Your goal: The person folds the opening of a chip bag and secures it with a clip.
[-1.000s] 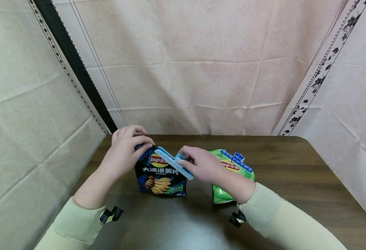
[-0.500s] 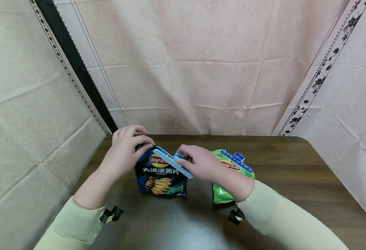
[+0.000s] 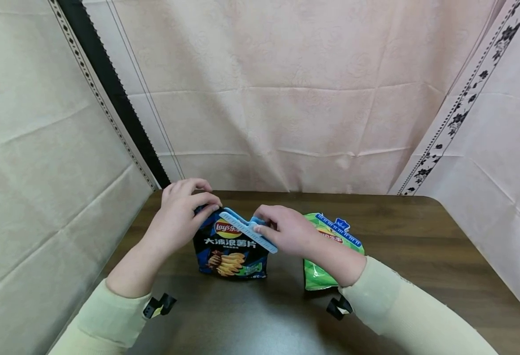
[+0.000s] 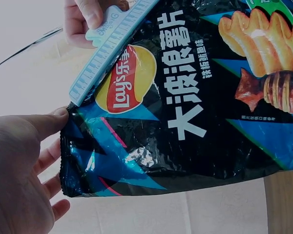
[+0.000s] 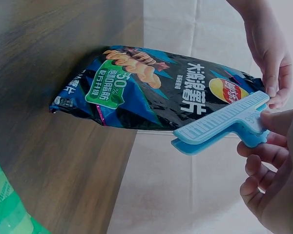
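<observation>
A black and blue bag of potato chips (image 3: 230, 259) stands on the table in the head view. My left hand (image 3: 177, 212) pinches its upper left corner between thumb and fingers, as the left wrist view also shows. With thumb and fingers my right hand (image 3: 293, 231) pinches the handle of a light blue bag clip (image 3: 247, 230). The clip (image 5: 222, 122) slants across the bag's top edge. In the right wrist view its bars stand slightly apart at the end away from the left hand. How far the bag's edge lies between the bars is hidden.
A green bag of chips (image 3: 315, 276) stands to the right, partly behind my right forearm, with a dark blue clip (image 3: 340, 230) along its top. The brown wooden table (image 3: 401, 236) ends at pale cloth walls (image 3: 286, 123) at the back and sides.
Very little differs. The head view has shifted slightly, and the right hand with the light blue clip has moved by a hair. The left hand keeps its pinch on the bag's corner.
</observation>
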Demonstrator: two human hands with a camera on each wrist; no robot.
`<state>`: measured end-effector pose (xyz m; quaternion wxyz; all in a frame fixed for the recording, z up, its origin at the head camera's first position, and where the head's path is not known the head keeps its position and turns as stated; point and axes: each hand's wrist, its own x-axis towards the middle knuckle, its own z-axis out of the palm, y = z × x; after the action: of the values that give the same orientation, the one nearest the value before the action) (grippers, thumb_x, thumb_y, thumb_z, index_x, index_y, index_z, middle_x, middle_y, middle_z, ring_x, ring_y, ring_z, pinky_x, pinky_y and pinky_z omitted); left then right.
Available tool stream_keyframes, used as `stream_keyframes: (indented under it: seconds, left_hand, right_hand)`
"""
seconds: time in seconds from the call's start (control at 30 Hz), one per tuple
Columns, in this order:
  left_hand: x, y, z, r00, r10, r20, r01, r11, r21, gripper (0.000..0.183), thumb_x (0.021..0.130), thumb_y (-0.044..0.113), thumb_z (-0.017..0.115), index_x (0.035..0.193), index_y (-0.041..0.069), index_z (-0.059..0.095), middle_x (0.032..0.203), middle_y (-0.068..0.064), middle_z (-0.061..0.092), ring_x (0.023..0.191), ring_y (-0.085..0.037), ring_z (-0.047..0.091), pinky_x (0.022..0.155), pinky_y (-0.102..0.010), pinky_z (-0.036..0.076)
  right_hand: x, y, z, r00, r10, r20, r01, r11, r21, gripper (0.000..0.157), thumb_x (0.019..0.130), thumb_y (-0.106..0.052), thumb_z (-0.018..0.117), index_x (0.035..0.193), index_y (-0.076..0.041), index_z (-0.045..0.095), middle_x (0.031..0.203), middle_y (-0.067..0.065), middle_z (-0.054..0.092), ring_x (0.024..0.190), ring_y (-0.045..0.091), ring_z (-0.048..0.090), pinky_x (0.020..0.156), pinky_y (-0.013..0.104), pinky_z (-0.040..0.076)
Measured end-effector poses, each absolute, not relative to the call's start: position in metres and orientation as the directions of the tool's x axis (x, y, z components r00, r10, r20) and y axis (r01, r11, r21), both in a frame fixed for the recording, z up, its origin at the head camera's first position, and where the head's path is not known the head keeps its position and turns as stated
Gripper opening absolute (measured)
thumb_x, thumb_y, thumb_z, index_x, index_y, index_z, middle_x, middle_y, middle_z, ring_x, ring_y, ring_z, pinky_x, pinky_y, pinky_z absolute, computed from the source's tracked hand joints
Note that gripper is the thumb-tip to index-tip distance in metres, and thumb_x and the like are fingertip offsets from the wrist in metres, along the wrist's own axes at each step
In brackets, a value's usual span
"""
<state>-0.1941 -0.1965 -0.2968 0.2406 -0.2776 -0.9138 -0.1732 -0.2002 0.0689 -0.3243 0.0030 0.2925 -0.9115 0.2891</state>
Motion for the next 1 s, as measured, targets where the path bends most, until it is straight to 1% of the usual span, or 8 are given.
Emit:
stream_keyframes:
  seconds: [0.33, 0.7, 1.0]
  left_hand:
    - [-0.1934, -0.1956, -0.2961, -0.733, 0.422, 0.534, 0.590, 0.785, 0.189, 0.007, 0.093, 0.018, 0.071, 0.098, 0.021, 0.075, 0.117, -0.004, 0.057, 0.117, -0.034, 0.046, 0.102, -0.063, 0.023]
    - [-0.1944, -0.1941, -0.2969, -0.734, 0.418, 0.535, 0.586, 0.787, 0.189, 0.007, 0.094, 0.018, 0.070, 0.098, 0.020, 0.074, 0.117, -0.004, 0.058, 0.119, -0.033, 0.046, 0.103, -0.063, 0.024]
    - [-0.1930, -0.1933, -0.2969, -0.734, 0.428, 0.527, 0.588, 0.788, 0.179, 0.008, 0.092, 0.018, 0.071, 0.100, 0.019, 0.075, 0.118, -0.005, 0.058, 0.120, -0.033, 0.045, 0.103, -0.063, 0.024]
  right_hand:
    - [-0.2009, 0.0718, -0.3230, -0.824, -0.535, 0.187, -0.540, 0.641, -0.545, 0.016, 0.098, -0.034, 0.063, 0.111, -0.025, 0.062, 0.085, -0.008, 0.058, 0.079, 0.014, 0.055, 0.066, 0.032, 0.048]
    - [-0.1993, 0.0755, -0.3196, -0.829, -0.531, 0.176, -0.516, 0.605, -0.606, 0.015, 0.098, -0.030, 0.064, 0.111, -0.025, 0.062, 0.085, -0.006, 0.059, 0.081, 0.016, 0.057, 0.067, 0.033, 0.049]
    - [-0.2005, 0.0714, -0.3203, -0.831, -0.533, 0.158, -0.506, 0.609, -0.611, 0.014, 0.098, -0.032, 0.063, 0.111, -0.025, 0.061, 0.086, -0.006, 0.059, 0.081, 0.015, 0.058, 0.066, 0.032, 0.049]
